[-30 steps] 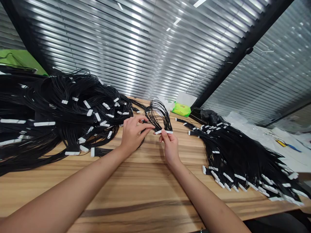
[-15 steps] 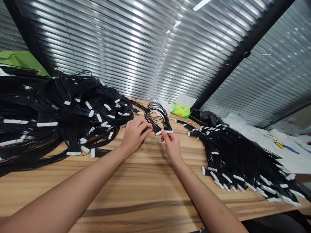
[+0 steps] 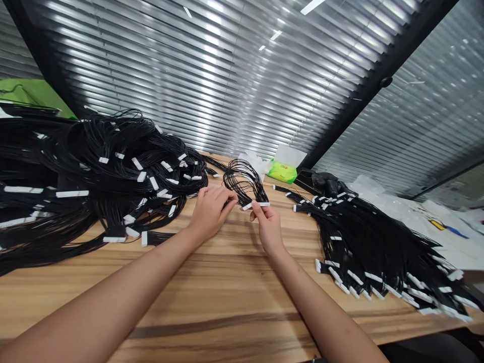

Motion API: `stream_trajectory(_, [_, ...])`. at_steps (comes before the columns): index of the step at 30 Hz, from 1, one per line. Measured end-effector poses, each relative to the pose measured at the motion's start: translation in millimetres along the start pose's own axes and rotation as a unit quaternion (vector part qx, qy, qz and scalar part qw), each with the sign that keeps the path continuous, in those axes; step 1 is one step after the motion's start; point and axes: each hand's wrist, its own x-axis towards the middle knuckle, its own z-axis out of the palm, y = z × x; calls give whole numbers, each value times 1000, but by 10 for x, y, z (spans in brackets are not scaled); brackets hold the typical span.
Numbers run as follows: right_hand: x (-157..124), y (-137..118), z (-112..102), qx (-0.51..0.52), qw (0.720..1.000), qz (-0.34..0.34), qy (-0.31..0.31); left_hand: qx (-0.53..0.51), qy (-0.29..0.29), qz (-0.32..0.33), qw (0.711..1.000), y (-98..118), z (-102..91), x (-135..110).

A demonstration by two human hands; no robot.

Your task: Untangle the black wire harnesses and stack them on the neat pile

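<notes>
Between thumb and fingers my right hand (image 3: 267, 224) pinches a long white connector (image 3: 261, 204), with a fan of thin black wires (image 3: 245, 174) looping up and back from it. Just left of that connector, my left hand (image 3: 215, 207) has its thumb and fingertips pressed together; whether a wire lies in them is too small to make out. Beside my left hand, a big tangled heap of black wire harnesses (image 3: 94, 146) with white connectors covers the left of the table.
Another pile of black harnesses (image 3: 363, 237) spreads over the right of the wooden table (image 3: 227, 307). Behind my hands stands a green tissue pack (image 3: 283, 171). Farther right lie clear plastic bags (image 3: 372, 194) and a yellow-and-blue tool (image 3: 438, 225). Metal blinds (image 3: 212, 75) rise behind.
The black wires in the loop have shifted slightly, and a loose wire below my left fingertips no longer shows. Both hands stay almost in place.
</notes>
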Motion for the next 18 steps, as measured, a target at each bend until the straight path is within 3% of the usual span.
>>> stream_trajectory(10, [-10,-33,5,14,1000,1,-5,-62,75,-9,995,-86,39,-28])
stream_trajectory(14, [10,-55,-18,22,1000,7,-17,-83,58,-28,994,-112,62,-37])
stream_trajectory(18, [88,-104,-100,-6,997,6,-77,-106,1,-52,993,-104,57,-15])
